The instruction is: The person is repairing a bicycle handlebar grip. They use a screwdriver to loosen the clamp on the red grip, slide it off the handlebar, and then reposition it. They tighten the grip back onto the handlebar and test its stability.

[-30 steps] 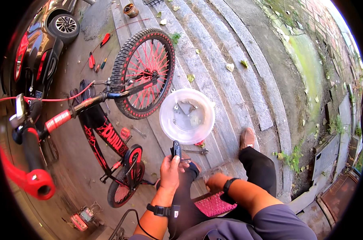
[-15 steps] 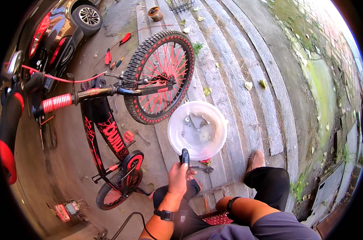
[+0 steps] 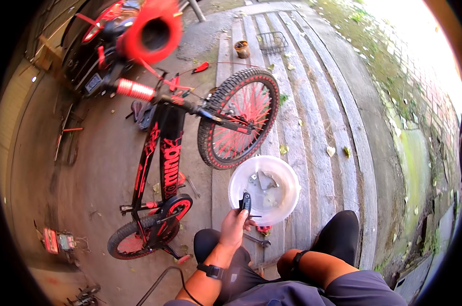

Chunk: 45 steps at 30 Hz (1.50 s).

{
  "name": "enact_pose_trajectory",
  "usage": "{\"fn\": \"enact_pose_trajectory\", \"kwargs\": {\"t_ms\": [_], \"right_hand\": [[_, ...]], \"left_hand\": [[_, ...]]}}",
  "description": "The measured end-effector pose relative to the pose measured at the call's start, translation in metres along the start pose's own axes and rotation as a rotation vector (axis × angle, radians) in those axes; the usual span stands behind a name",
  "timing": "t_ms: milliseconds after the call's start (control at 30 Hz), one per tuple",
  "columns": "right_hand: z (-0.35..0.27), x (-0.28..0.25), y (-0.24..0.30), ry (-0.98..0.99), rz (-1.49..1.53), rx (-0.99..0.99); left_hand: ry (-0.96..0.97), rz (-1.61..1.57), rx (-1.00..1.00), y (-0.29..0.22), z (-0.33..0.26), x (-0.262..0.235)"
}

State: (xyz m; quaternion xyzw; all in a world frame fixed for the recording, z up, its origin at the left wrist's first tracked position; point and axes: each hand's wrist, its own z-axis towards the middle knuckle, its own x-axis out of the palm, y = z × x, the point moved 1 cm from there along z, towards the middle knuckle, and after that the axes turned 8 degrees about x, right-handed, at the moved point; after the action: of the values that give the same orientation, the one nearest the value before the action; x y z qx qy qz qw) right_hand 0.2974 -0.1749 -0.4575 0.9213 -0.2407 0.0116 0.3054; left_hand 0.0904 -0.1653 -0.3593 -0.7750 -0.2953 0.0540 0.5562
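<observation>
My left hand point(image 3: 234, 228) is closed around a black folding multi-tool point(image 3: 246, 201), held upright over the near rim of a translucent plastic basin point(image 3: 234, 176). A thin dark piece juts sideways from the tool near my fingers. Inside the basin lie a flat grey metal piece point(image 3: 265, 180) and several small parts. Just below my left hand, a wrench point(image 3: 258, 238) rests near the basin. My right hand point(image 3: 286, 261) is low by my knees, a black band on its wrist; its fingers are hidden.
A black-and-red bicycle point(image 3: 170, 163) stands at left, its big wheel point(image 3: 239, 119) beside the basin and its handlebar grip point(image 3: 154, 33) close and blurred. Another wrench point(image 3: 194, 187) lies near the frame. A rusty can point(image 3: 242, 49) and wire basket point(image 3: 273, 42) stand farther off. A car is behind.
The view has shifted, so the bicycle and basin appear farther right and lower. The multi-tool stays in my left hand, with a thin piece now showing at its side.
</observation>
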Motion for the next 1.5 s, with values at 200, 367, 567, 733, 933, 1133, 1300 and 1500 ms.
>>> {"fn": "enact_pose_trajectory", "kwargs": {"t_ms": [200,367,567,733,933,1133,1300,1500], "right_hand": [[0.032,-0.044,-0.017,-0.658,0.126,-0.065],[-0.143,-0.045,0.05,-1.08,0.684,-0.299],[-0.178,0.026,0.084,-1.159,0.939,-0.829],[-0.187,0.057,0.11,-1.308,0.903,-1.019],[-0.221,0.059,0.108,-1.702,0.628,-0.87],[-0.268,0.024,0.106,-1.782,0.651,-0.843],[-0.312,-0.017,0.1,-1.623,0.703,-1.063],[-0.349,-0.049,0.106,-1.719,0.556,-1.187]], "left_hand": [[0.056,-0.003,0.111,-0.007,-0.041,-0.007],[0.096,-0.011,0.217,-0.028,-0.102,-0.014],[0.256,-0.064,0.394,-0.055,-0.156,0.017],[0.246,0.058,0.52,-0.058,-0.172,0.027],[0.287,0.193,0.683,-0.084,-0.167,0.049],[0.355,0.057,0.634,-0.116,-0.136,0.057],[0.39,0.016,0.67,-0.169,-0.099,0.066],[0.337,-0.036,0.756,-0.207,-0.079,0.071]]}}
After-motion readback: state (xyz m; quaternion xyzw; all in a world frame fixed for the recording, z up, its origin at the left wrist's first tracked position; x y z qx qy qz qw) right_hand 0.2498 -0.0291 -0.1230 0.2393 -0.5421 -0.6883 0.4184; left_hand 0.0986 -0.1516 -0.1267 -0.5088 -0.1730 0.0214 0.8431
